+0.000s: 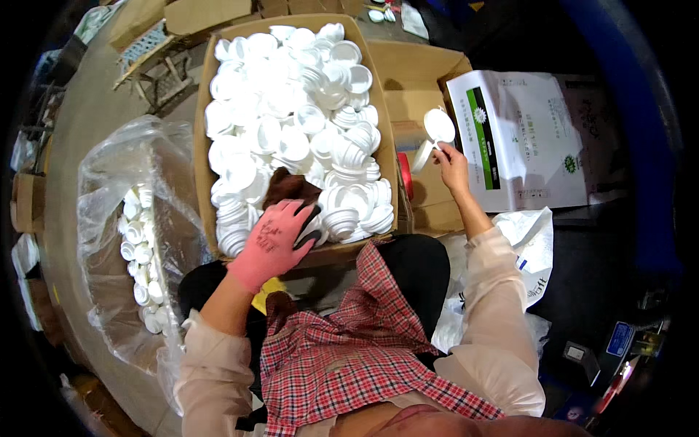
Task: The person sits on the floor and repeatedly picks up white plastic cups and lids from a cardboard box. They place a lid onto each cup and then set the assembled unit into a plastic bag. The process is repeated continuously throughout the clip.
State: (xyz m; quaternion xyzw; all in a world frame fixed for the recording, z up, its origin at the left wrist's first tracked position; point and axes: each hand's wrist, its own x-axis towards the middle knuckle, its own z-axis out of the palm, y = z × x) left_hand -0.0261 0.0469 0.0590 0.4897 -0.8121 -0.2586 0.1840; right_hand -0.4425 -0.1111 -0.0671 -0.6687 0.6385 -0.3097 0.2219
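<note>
In front of me stands a cardboard box (202, 149) heaped with white round plastic lids (269, 95). My left hand (271, 242), in a pink glove with dark fingertips, rests at the heap's near side, its fingers closed on a brown cloth (290, 188). On the right, my bare right hand (454, 169) pinches white plastic lids (439, 125) by the edge. One faces up and another hangs tilted below it. They are over a second, open cardboard box (404, 76), whose bottom is only partly visible.
To the left, a clear plastic bag (98, 211) lines a container with more white lids (142, 255). A printed white cardboard panel (531, 138) lies at the right, a red round object (405, 176) between the boxes. A white sack (535, 240) sits by my right arm.
</note>
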